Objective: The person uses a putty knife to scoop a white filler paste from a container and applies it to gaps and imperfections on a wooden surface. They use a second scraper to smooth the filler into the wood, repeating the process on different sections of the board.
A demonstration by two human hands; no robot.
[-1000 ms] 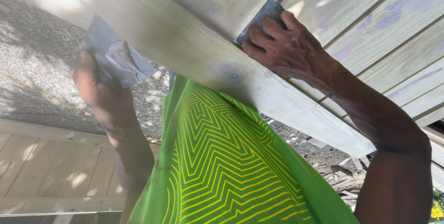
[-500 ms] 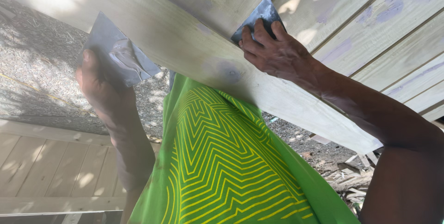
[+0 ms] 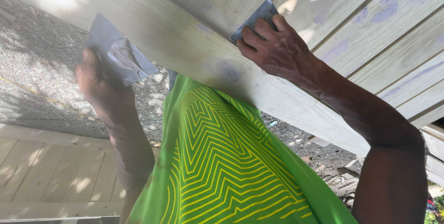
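Note:
My right hand presses a small metal putty knife flat against the joint of a pale wooden panel that slants across the view. My left hand holds a wider flat metal scraper below the panel's lower edge. A smear of grey-white filler lies on that blade. Purple-grey filler patches show on the beam close to my right hand. My green shirt with yellow zigzag lines fills the lower middle.
The panel's boards run to the upper right, with more purple patches. Gravel ground lies at the left. Another pale slatted wooden panel lies at the lower left. Wood scraps and debris lie on the ground at the right.
My right hand has slid the putty knife a little along the joint, and the view has shifted slightly. The left hand stays where it was with the scraper.

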